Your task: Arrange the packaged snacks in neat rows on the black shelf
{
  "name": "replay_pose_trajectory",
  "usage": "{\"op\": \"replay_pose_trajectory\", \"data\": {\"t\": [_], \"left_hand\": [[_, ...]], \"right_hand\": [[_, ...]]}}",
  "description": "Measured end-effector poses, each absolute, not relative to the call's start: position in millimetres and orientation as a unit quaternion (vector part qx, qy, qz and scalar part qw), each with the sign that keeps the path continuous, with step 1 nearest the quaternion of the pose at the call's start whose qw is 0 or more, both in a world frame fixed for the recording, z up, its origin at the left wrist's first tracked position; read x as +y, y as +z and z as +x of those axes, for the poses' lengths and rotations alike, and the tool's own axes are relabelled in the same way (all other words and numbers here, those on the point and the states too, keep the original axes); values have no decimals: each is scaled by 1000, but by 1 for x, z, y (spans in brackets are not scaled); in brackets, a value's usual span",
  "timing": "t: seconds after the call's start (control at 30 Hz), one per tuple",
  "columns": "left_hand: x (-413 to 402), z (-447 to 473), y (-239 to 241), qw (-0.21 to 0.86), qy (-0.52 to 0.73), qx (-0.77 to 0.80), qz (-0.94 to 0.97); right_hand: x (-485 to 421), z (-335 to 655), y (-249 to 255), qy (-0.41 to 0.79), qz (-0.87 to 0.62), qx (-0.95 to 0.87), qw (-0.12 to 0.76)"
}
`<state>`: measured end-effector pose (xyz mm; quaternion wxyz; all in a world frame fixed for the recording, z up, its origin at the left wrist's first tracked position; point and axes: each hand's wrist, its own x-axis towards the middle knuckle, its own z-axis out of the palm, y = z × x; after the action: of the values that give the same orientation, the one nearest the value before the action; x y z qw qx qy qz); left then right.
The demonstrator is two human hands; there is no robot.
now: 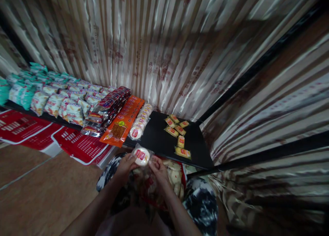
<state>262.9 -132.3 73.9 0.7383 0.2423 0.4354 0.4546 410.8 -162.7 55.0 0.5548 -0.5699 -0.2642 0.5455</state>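
Between my two hands is a round white packaged cake [141, 156] in a clear wrapper with a red label. My left hand [126, 165] grips its left edge, and my right hand [157, 167] pinches the wrapper on the right. Below them, between my knees, sits a red basket [184, 174] holding several pale wrapped cakes [176, 177], partly hidden by my forearms. Just beyond my hands, a row of similar round white packs [141, 121] lies on the black shelf [158, 136].
Small yellow packets [180, 141] lie scattered on the shelf's right part. To the left are an orange snack bag [122, 122], dark red packets [110, 107] and many white and teal bags [59, 95]. Red baskets [82, 145] stand below; a striped curtain [154, 50] hangs behind, with black poles [246, 74] at right.
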Motion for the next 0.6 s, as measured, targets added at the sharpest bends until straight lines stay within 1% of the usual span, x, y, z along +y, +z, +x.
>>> {"op": "replay_pose_trajectory", "data": {"t": [0.13,0.2,0.27,0.33,0.43,0.53,0.6], "left_hand": [[-143,272,77,752,464,425,196],[-147,275,74,754,454,424,212],[-147,274,68,725,442,463,254],[-145,270,63,642,441,543,313],[-136,260,62,437,472,628,438],[-125,254,68,251,463,614,589],[-116,253,72,174,440,590,654]], "right_hand": [[-168,394,66,600,-515,-272,549],[-169,385,68,614,-494,-265,555],[-167,381,69,607,-497,-258,564],[-158,382,70,578,-525,-270,564],[-135,390,73,531,-572,-330,531],[-108,396,78,514,-585,-393,489],[-90,397,81,508,-588,-430,459]]}}
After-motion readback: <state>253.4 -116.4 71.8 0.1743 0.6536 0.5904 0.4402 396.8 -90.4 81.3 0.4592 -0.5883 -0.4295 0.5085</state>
